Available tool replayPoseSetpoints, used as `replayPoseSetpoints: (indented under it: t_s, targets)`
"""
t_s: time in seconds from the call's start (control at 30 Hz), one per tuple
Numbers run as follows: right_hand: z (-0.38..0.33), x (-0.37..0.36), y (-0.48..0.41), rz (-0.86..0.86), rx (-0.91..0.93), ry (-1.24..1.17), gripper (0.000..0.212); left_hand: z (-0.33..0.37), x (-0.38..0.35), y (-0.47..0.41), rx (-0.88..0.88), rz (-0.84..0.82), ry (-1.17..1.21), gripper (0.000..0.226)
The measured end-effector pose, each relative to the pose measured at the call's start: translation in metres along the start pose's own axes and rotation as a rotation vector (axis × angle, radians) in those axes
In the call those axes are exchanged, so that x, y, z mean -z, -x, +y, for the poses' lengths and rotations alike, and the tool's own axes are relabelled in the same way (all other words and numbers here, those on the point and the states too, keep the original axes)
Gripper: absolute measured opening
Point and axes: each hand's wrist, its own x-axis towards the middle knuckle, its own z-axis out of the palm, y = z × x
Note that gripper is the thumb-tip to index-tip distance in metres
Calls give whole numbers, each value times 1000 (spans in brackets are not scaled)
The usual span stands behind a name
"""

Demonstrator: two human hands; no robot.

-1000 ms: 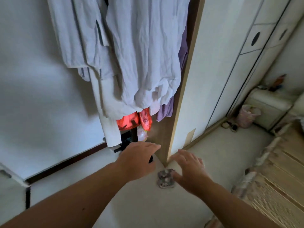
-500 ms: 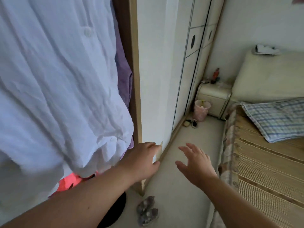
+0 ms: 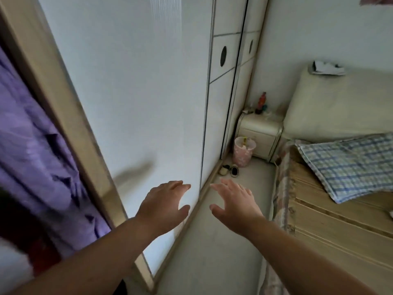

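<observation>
By the wardrobe door (image 3: 138, 103) — view swung right, hands (image 3: 164, 206) (image 3: 235, 206) still empty.

No text, brand, number or sign is showing clearly enough to read. The white sliding door (image 3: 138, 103) at 11 o'clock is bearing no lettering. The red bottle (image 3: 263, 100) standing on the nightstand (image 3: 260, 133) at 1 o'clock is appearing too small for any label to be read.

Smooth matt wardrobe door (image 3: 131, 99); purple cloth garment (image 3: 36, 145).
</observation>
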Motion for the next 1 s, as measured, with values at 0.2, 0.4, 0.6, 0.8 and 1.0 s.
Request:
replayPoseSetpoints:
  t_s: [0.2, 0.4, 0.6, 0.8, 1.0]
  targets:
    - [50, 62, -101, -14, 190, 65, 58, 32, 26, -89, 130, 154, 0, 56]
    - [45, 112, -183, 142, 362, 33, 57, 34, 81, -145, 187, 299, -35, 57]
    - [7, 164, -262, 363, 568, -67, 59, 25, 143, -186, 233, 508, -93, 62]
    - [-39, 213, -338, 617, 809, -205, 61, 14, 221, -227, 205, 758, -354, 59]
    - [-84, 269, -391, 932, 1031, -344, 56, 12, 288, -253, 231, 1017, -611, 57]
